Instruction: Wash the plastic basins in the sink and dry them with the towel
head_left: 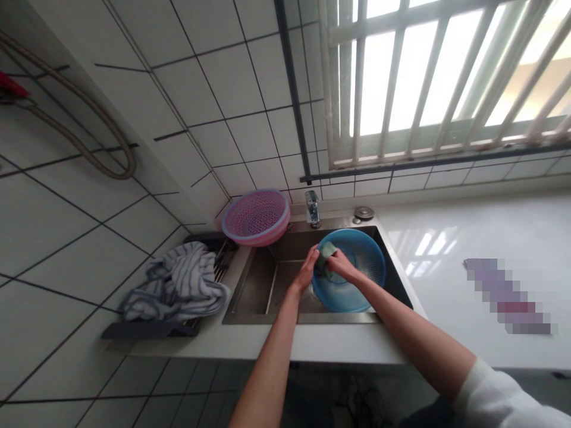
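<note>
A blue plastic colander [363,279] sits tilted inside the steel sink [250,291], on its right side. My left hand [306,270] is closed on the colander's left rim. In my right hand [341,264] is a bunched green cloth [328,255], pressed against the inner left wall of the colander near my left fingers. My right fingers are partly hidden by the cloth, and the thumb of my left hand cannot be made out clearly.
Behind the sink stands a chrome faucet [312,208], with a round metal drain cover [364,213] to its right. Pink and purple baskets [259,220] are stacked at the back left. A striped towel [187,279] lies on a dark rack. White countertop [437,285] extends rightward, below a barred window.
</note>
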Available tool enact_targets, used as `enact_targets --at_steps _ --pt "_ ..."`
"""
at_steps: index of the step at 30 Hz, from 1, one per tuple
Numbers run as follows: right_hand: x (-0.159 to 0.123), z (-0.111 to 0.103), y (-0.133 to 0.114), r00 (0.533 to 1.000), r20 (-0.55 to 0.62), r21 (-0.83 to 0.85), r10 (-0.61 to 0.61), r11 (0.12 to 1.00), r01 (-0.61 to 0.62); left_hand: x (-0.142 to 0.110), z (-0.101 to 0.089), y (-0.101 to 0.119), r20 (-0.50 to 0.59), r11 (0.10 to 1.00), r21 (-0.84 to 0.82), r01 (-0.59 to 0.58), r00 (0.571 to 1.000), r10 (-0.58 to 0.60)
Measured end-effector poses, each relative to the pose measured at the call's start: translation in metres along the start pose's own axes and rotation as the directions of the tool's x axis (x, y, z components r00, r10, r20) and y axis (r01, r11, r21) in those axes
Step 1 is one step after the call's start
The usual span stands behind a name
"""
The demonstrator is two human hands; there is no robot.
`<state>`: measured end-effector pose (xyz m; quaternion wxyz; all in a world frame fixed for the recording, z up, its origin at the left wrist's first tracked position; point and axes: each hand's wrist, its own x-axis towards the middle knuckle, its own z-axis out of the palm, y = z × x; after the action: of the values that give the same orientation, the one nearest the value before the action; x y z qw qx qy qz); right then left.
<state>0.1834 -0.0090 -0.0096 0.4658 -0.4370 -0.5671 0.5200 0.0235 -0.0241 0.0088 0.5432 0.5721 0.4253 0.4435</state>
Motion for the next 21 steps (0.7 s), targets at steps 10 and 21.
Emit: enact_targets --at_steps 10,21 --pt "0.006 -0.005 0.001 0.987 -0.054 -0.091 -0.154 0.985 0.149 0.003 0.001 -0.002 0.02 1.0 0.002 -0.025 0.999 0.025" --pt "0.009 -0.011 -0.005 0.984 -0.122 -0.015 -0.132 0.991 0.131 0.001 0.004 -0.001 0.002 0.999 -0.05 -0.004 1.0 0.004"
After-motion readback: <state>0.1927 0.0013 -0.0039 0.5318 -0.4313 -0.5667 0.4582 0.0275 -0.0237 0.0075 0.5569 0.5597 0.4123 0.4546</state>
